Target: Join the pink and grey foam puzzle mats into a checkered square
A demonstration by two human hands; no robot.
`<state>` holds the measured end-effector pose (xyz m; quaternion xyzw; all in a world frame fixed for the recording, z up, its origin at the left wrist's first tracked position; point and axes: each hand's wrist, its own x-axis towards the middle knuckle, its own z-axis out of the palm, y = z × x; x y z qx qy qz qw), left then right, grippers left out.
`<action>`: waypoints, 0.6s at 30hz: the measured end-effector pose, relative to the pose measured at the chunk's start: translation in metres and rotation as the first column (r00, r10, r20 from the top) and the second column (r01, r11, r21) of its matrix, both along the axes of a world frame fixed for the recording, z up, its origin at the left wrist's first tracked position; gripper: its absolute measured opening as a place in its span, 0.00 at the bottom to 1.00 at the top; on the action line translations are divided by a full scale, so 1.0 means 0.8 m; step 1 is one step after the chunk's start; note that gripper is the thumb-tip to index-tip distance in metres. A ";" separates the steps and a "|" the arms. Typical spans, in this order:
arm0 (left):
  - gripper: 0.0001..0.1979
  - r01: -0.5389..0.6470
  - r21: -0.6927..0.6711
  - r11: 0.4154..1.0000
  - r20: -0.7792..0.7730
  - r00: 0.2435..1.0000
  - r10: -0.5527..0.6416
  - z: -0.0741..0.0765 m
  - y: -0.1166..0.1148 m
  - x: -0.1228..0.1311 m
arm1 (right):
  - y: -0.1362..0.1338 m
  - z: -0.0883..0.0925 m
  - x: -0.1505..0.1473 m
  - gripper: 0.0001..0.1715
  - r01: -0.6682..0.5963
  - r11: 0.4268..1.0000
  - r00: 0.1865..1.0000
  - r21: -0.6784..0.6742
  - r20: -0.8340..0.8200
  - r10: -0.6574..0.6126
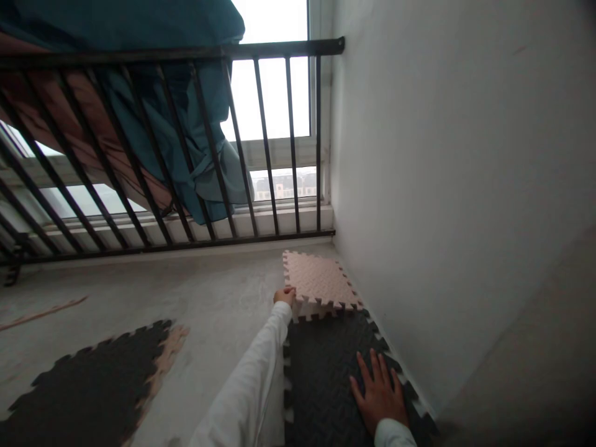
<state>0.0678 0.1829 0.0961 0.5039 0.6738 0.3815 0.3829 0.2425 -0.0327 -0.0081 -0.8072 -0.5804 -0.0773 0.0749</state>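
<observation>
The pink foam tile lies on the concrete floor, close beside the wall that runs along at three o'clock. It sits at twelve o'clock from the dark foam tile, their toothed edges meeting. The left hand has its fingers curled around the pink tile's near-left corner, pinching it. The near edge seems to ride a little above the dark one, though I can't be sure. The right hand lies palm down on the dark tile with its fingers spread, holding nothing.

I judge the pink tile to be light, soft and bendy (it would flop if lifted by one corner). It is grippy rather than slick, and hardly fragile, though the small teeth could tear. The edge just inside the teeth looks the safest place to hold.

A second dark tile lies loose at nine o'clock, and the railing stands at eleven.
</observation>
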 end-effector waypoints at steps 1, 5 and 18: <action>0.03 -0.012 0.033 0.999 0.064 0.998 0.010 0.016 0.006 0.001 | 0.000 0.000 0.000 0.31 -0.004 1.000 1.000 0.003 -0.003 0.004; 0.08 -0.119 0.159 0.980 0.288 0.955 0.070 0.102 0.025 -0.020 | -0.001 0.000 0.002 0.31 -0.011 1.000 1.000 0.022 -0.009 0.011; 0.09 -0.560 0.165 0.812 0.462 0.771 0.438 0.236 -0.154 -0.429 | 0.006 -0.001 0.010 0.36 -0.016 1.000 1.000 0.014 -0.025 0.016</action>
